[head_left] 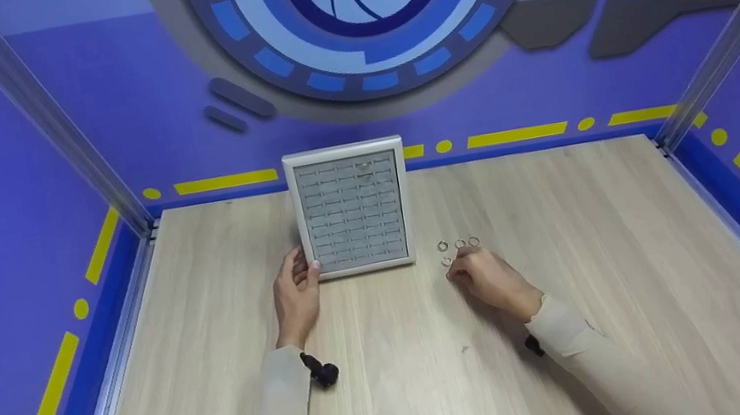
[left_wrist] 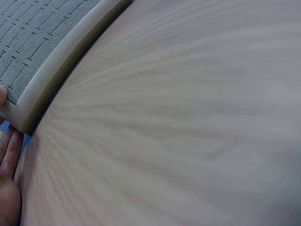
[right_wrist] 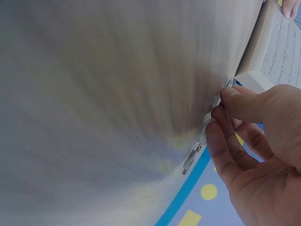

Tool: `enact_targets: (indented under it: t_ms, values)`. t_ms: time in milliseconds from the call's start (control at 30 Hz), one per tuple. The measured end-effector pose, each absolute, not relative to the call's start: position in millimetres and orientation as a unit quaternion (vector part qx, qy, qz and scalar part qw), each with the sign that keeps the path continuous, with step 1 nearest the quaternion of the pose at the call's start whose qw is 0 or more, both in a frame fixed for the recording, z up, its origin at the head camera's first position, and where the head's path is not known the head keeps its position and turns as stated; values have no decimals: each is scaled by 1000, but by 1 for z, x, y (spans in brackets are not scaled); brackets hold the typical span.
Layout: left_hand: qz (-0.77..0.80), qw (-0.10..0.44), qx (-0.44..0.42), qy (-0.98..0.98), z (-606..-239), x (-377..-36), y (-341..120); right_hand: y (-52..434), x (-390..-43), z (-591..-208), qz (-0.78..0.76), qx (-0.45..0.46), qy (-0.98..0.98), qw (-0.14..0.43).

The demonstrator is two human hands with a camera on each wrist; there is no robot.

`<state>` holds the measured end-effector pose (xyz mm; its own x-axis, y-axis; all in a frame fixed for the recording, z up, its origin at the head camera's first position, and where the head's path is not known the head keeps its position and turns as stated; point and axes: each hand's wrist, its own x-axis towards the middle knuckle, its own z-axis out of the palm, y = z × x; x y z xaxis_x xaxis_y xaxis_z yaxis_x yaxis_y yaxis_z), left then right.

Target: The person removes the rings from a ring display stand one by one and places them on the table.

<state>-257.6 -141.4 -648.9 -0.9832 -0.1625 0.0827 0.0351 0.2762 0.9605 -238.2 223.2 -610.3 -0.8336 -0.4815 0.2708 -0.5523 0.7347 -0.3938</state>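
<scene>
A white-framed ring display board (head_left: 355,210) with rows of slots in grey padding stands tilted up on the table. My left hand (head_left: 296,296) grips its lower left corner, thumb on the front and fingers along the side and behind. At the board's right, my right hand (head_left: 497,280) is down at the tabletop, thumb and index finger pinching a small ring, mostly covered by the fingertips. Several silvery rings (head_left: 443,245) lie just beyond that hand; a patterned ring (right_wrist: 190,160) shows beside the fingers in the right wrist view. A ring (head_left: 362,165) appears seated near the board's top.
The light wood table (head_left: 389,402) carries the board and loose rings. Blue panels (head_left: 118,115) with yellow marks wall in the back and sides, with metal posts (head_left: 49,112) at the corners. Both wrists wear small black cameras (head_left: 324,375).
</scene>
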Motion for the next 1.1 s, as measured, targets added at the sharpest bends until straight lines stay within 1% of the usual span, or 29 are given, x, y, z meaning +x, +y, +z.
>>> enact_targets:
  t_ms: [333,600,900,1100]
  values:
    - [-605,92,34,-790,-648,-257,-143,222,-241,-608,231,279,-929,71]
    - [-601,95,27,-793,-649,-258,-141,216,-248,-592,257,271,-924,80]
    - [-603,96,29,-791,-648,-258,-140,201,-261,-567,268,266,-920,106]
    - [-604,90,34,-791,-649,-257,-141,183,-274,-550,283,275,-908,140]
